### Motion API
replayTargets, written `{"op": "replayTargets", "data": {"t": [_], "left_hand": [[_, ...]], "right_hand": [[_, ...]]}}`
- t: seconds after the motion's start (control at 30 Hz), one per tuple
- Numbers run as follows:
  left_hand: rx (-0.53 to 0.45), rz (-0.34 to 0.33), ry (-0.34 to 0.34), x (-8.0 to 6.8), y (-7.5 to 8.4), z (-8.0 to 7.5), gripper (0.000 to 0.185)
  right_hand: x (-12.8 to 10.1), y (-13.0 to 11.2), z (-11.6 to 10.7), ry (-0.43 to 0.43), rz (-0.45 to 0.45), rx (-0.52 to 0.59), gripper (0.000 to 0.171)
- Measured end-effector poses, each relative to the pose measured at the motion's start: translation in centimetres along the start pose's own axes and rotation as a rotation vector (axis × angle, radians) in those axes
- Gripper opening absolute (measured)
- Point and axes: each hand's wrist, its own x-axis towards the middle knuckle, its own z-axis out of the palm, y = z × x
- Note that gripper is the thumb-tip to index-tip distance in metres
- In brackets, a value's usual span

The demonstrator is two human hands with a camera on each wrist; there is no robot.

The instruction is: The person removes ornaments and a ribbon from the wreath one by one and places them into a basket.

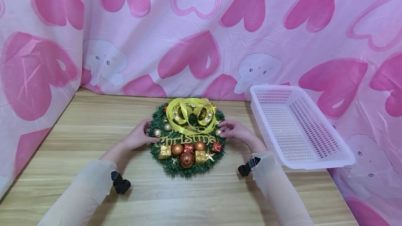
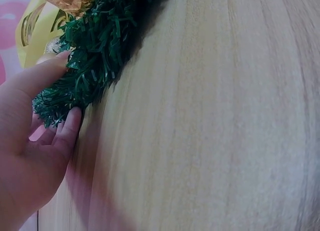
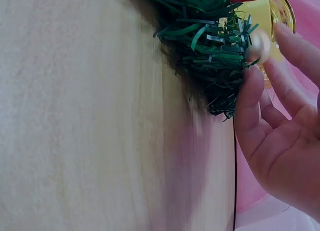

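A round green Christmas wreath (image 1: 188,172) lies on the table, with gold bells (image 1: 205,115), a yellow ribbon (image 1: 176,128), baubles, small gift boxes and gold "Christmas" lettering on it. My left hand (image 1: 138,136) grips its left edge; in the left wrist view the thumb (image 2: 47,73) lies over the green tinsel and the other fingers curl beneath it. At the right edge, my right hand (image 1: 237,132) touches the tinsel with loosely bent fingers (image 3: 282,83), beside a pale bauble (image 3: 258,46). The wreath's underside is hidden.
A white perforated plastic basket (image 1: 284,135) stands to the right, reaching the table's right edge. Pink heart-print cloth (image 1: 188,55) hangs behind and along the sides. Wood-grain tabletop (image 1: 176,201) extends in front of the wreath.
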Motion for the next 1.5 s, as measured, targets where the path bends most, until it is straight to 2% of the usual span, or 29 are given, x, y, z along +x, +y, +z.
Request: {"op": "replayTargets", "data": {"t": [0.27, 0.43, 0.6, 0.87, 1.2, 1.5], "left_hand": [[0.001, -0.014, -0.002, 0.1, -0.2, 0.0, 0.094], [0.004, -0.027, -0.008, 0.1, -0.2, 0.0, 0.095], [-0.001, -0.035, -0.011, 0.1, -0.3, 0.0, 0.095], [0.001, -0.035, -0.006, 0.2, -0.4, 0.1, 0.095], [0.000, -0.055, -0.005, 0.0, -0.2, 0.1, 0.097], [-0.015, -0.050, -0.009, 0.1, -0.4, 0.1, 0.098]], "right_hand": [[0.2, -0.1, 0.5, 0.014, -0.028, -0.129, 0.049], [0.3, 0.0, 0.6, 0.024, -0.043, -0.163, 0.046], [0.0, -0.2, 0.5, 0.020, -0.059, -0.155, 0.043], [-0.3, -0.6, 0.1, 0.014, -0.034, -0.077, 0.042], [-0.5, -1.1, -0.4, 0.012, -0.004, -0.055, 0.042], [-0.5, -2.5, -0.5, 0.017, -0.024, -0.056, 0.045]]}}
